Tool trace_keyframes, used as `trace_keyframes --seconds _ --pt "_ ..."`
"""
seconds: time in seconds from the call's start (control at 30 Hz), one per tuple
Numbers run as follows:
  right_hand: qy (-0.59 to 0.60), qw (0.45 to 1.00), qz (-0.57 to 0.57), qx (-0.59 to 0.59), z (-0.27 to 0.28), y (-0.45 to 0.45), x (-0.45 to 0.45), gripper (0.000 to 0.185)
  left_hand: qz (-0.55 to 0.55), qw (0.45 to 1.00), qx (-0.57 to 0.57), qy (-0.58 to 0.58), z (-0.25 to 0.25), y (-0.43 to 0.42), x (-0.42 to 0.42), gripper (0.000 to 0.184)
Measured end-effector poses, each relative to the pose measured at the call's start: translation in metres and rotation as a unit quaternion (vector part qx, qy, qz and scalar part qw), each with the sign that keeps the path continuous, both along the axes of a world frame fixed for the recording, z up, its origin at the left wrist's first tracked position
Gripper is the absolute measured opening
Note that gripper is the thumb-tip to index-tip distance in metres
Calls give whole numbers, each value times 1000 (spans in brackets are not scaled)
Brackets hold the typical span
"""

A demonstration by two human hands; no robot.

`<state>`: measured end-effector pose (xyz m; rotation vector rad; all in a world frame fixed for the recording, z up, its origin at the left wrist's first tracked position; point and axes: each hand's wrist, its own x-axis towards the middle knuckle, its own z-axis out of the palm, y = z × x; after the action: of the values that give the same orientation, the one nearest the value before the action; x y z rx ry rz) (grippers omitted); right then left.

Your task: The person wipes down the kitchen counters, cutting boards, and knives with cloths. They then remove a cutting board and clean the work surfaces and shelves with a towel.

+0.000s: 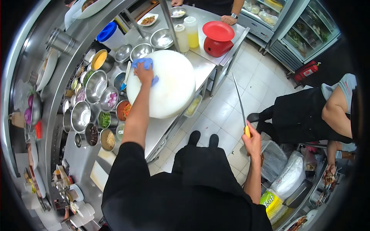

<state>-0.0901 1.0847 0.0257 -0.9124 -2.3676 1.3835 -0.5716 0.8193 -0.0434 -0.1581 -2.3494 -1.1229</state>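
Blue cloth, clutched by left hand, touches round white board; right hand grips yellow-handled knife well aside, likely for safety.

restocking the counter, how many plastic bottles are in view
2: a bottle with yellow contents just beyond the round white cutting board, and a paler bottle to its left, by the metal post. Others may be hidden behind the shelving.

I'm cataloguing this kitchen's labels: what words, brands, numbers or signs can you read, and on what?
"dent" on the yellow-green packet; possibly only part of a word.
Too small or blurred to read: print on the white sack, the fire extinguisher label and the fridge panel markings.
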Motion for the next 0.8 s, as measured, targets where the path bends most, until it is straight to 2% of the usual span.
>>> trace_keyframes --seconds 0.07,0.1,0.13,0.17,0.2,0.23,0.3,0.33,0.37,0.4,0.43,0.47,0.5,0.53,0.57,0.6,0.63,0.67,0.7,0.77,0.8 --pt "19 1000 -16 2 -20 -5 12 59 32 998 1 -53 -13 41 -11 36" --pt "14 1000 -15 5 -17 -5 12 59 -66 998 11 -17 -24 63 -9 38" --pt "-10 999 -25 -46 -15 -8 11 58 -155 988 6 -27 -37 83 2 39" --pt "-32 994 -37 -99 -14 -13 9 57 -227 973 4 -49 -22 98 40 40" --pt "4 991 -28 -127 -22 -11 7 57 -282 951 16 -128 -5 106 80 38" --pt "4 991 -24 -128 -22 -11 3 57 -371 919 47 -125 -3 109 110 36" --pt "15 996 -4 -90 -20 -6 -11 56 -439 865 95 -223 17 98 176 24" --pt "13 996 1 -88 -16 -3 -17 56 -430 870 96 -222 23 83 196 24" --pt "8 997 9 -79 -4 -2 -23 56 -384 888 140 -208 27 67 215 24" --pt "35 998 14 -56 -13 5 -26 56 -335 904 183 -194 33 50 225 24" --pt "60 997 19 -36 -24 9 -27 56 -258 916 161 -261 55 22 218 23" --pt "55 994 19 -87 -10 6 -29 56 -255 933 208 -150 48 -8 199 24" --pt "24 994 19 -107 1 3 -30 57 -226 967 113 -45 73 -35 182 24" --pt "23 995 24 -95 -5 2 -30 57 -169 975 115 -91 81 -63 162 26" --pt "23 996 27 -83 -12 2 -30 58 -165 961 164 -151 68 -93 134 23" --pt "21 996 36 -84 -15 1 -31 58 -132 987 61 -69 65 -111 119 29" --pt "17 993 49 -102 -18 -2 -31 58 -123 988 60 -70 44 -116 117 29" --pt "13 991 61 -121 -20 -6 -30 58 -66 995 -79 -2 12 -118 119 33" --pt "10 990 69 -123 -17 -10 -30 58 -7 974 -216 65 -6 -113 125 38" --pt "-7 988 82 -134 -9 -20 -38 58 -99 988 -75 -92 9 -55 188 45" --pt "5 986 93 -136 -14 -23 -42 57 -171 984 -15 -56 -14 -32 222 45"
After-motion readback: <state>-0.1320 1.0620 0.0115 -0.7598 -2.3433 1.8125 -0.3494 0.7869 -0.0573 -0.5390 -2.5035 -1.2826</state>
